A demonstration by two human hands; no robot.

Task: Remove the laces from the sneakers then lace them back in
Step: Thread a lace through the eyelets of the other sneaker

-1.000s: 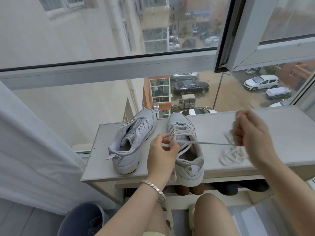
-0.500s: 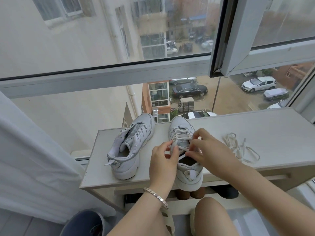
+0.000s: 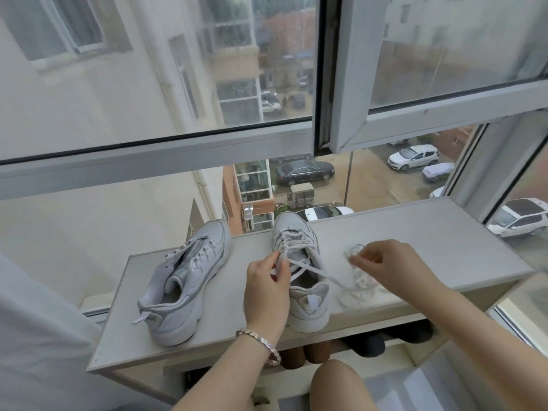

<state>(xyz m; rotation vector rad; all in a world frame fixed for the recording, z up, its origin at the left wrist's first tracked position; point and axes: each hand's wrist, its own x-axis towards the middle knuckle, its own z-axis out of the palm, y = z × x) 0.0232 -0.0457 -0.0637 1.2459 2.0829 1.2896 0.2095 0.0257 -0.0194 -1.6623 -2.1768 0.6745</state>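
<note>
Left grip (image 3: 268, 281) pinches the lace (image 3: 308, 266) between thumb and forefinger at the top eyelets on the left side of the laced sneaker (image 3: 308, 301), with the other fingers curled under. Likely reason: it pins that crossing and steadies the shoe, so a pull from the other side slides lace and not sneaker. The back of the hand faces up and the wrist is straight. The forearm comes up from below the sneaker's heel, with a bracelet (image 3: 261, 341) on the wrist

Right grip (image 3: 391, 264) is out to the right of the laced sneaker, fingers and thumb bunched together on what looks like the lace's free end; blur hides the exact hold. Its knuckles are up and the forearm runs back towards the lower right. A strand leads from the top crossing over the sneaker's right collar towards it, so I read this as drawing lace out sideways

The laced sneaker stands on the worktop (image 3: 430, 238), toe to the window and heel at the near edge. A loose lace (image 3: 363, 280) is heaped just right of it, partly under the right grip, dumped within reach for relacing. The bare sneaker (image 3: 189, 277) sits to its left, apart, with its toe angled inward and its tongue open. Judgement: removal is roughly half done and relacing not yet started
</note>
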